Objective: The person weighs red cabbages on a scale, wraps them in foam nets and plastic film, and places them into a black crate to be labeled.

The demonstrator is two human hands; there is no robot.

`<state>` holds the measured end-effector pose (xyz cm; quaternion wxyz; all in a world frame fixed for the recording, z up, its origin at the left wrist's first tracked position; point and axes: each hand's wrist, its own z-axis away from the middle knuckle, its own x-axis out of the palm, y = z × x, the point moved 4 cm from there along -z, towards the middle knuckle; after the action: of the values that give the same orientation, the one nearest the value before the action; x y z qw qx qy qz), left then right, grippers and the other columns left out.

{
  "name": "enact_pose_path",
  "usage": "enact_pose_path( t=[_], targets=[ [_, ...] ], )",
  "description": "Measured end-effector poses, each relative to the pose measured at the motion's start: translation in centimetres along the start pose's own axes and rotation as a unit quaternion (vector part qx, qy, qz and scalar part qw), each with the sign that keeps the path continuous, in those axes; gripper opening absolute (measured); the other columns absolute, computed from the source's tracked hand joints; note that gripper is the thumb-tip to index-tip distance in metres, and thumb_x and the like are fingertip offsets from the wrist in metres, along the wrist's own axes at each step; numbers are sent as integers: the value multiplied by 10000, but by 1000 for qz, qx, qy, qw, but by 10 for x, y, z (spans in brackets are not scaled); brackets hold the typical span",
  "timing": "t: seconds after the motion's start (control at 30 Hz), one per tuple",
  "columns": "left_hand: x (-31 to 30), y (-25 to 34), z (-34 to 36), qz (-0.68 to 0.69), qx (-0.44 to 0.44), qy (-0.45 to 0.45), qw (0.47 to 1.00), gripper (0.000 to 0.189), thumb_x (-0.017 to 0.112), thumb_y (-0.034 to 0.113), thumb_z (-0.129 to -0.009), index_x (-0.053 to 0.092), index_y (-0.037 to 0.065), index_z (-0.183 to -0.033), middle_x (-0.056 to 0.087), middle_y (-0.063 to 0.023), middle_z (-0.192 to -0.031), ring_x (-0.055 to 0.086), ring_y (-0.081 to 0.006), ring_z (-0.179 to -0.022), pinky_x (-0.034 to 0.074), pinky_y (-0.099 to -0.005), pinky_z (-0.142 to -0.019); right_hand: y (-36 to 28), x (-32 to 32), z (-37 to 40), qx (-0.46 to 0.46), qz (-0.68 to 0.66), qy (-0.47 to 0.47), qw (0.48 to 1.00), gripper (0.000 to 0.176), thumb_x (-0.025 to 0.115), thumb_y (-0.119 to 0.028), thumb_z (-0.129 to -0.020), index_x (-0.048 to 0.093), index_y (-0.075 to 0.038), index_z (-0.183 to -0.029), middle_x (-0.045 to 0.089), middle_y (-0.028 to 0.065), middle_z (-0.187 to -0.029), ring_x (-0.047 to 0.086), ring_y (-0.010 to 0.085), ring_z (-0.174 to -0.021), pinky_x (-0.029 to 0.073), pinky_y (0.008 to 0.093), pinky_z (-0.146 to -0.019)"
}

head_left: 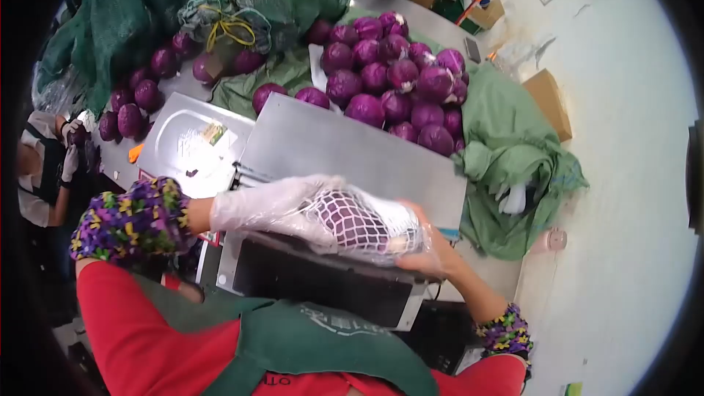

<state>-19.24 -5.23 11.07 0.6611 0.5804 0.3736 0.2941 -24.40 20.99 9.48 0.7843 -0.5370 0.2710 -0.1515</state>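
1. The left grip (282,209), in a pale glove, is closed around the left end of a netted cabbage (352,221), purple under white mesh and clear film
2. The right grip (427,251) is curled around the opposite end, so the netted cabbage lies between both grips, held above the near edge of a flat metal plate (352,148)
3. Just below the grips, toward the body, is a dark panel (315,275)
4. Beyond the grips, past the plate, a heap of loose purple cabbages (396,77) sits on the tabletop (429,22)
5. Left of the plate, farther out than the left grip, is a shiny tray (172,136)
6. Beyond and right of the right grip lies a crumpled green sack (506,150)
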Motion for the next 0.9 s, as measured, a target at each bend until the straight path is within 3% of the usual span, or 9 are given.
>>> enact_pose_path(
  t=[0.13, 0.37, 0.5, 0.57, 0.63, 0.7, 0.83, 0.87, 0.9],
  targets=[
    [58, -4, 62, 316, -362, -139, 866, 768, 586, 597, -844, 473, 9, -1326, 632, -142, -1128, 626, -222, -1018, 511, -345, -915, 15, 71, 65, 249, -346, -141, 894, 775, 610, -349, -878, 214, -34, -1465, 443, 116, -1384, 467, 231, -1236, 389, 365, -1046],
    [115, -87, 96, 413, -448, -120, 784, 742, 520, 664, -850, 473, 87, -1314, 594, -98, -1191, 639, -195, -945, 557, -300, -809, 83, 129, 92, 318, -461, -158, 813, 607, 425, -407, -992, 219, -99, -1472, 404, 111, -1439, 454, 258, -1283, 408, 396, -1060],
    [126, -95, 115, 435, -399, -54, 805, 664, 503, 598, -893, 437, 138, -1368, 518, -90, -1303, 619, -163, -990, 531, -295, -874, 102, 142, 108, 288, -453, -106, 837, 643, 359, -466, -1000, 183, -72, -1478, 392, 168, -1437, 440, 291, -1293, 364, 415, -1090],
    [116, -101, 146, 447, -409, -32, 795, 610, 510, 564, -907, 469, 144, -1347, 492, -80, -1338, 611, -161, -1009, 523, -294, -892, 97, 140, 126, 285, -576, -9, 766, 700, 373, -498, -984, 156, -55, -1481, 390, 239, -1415, 425, 327, -1301, 368, 421, -1083],
    [90, -103, 176, 332, -343, 64, 876, 472, 603, 407, -918, 570, 59, -1235, 577, -89, -1238, 598, -155, -1039, 479, -276, -909, 98, 147, 150, 283, -603, 36, 745, 669, 384, -460, -996, 198, -23, -1467, 425, 278, -1369, 447, 340, -1278, 383, 409, -1063],
    [90, -64, 185, 235, -323, 140, 906, 420, 631, 337, -910, 585, 54, -1217, 597, -76, -1210, 594, -153, -1049, 473, -281, -905, 105, 151, 162, 163, -333, 60, 927, 589, 405, -388, -1006, 296, 11, -1426, 478, 259, -1327, 490, 307, -1242, 394, 392, -1041],
    [113, -57, 207, -106, -158, 260, 947, 202, 625, 99, -904, 634, 29, -1093, 673, -21, -974, 627, -118, -854, 481, -254, -783, 87, 159, 150, 135, -174, 280, 934, 333, 422, -252, -1012, 549, 49, -1082, 667, 168, -922, 668, 211, -835, 528, 303, -774],
    [113, -59, 204, -79, -165, 319, 930, 155, 558, 139, -955, 651, 16, -936, 627, 12, -805, 561, -74, -687, 453, -224, -645, 80, 157, 143, 115, -189, 367, 904, 320, 407, -255, -1018, 549, 16, -924, 611, 82, -645, 587, 138, -546, 482, 261, -528],
    [114, -54, 196, -80, -168, 322, 928, 155, 558, 139, -955, 651, 16, -936, 627, 12, -805, 561, -74, -687, 453, -224, -645, 75, 152, 137, 114, -190, 362, 905, 320, 407, -255, -1018, 549, 16, -924, 611, 82, -645, 587, 138, -546, 482, 261, -528]
  ],
)
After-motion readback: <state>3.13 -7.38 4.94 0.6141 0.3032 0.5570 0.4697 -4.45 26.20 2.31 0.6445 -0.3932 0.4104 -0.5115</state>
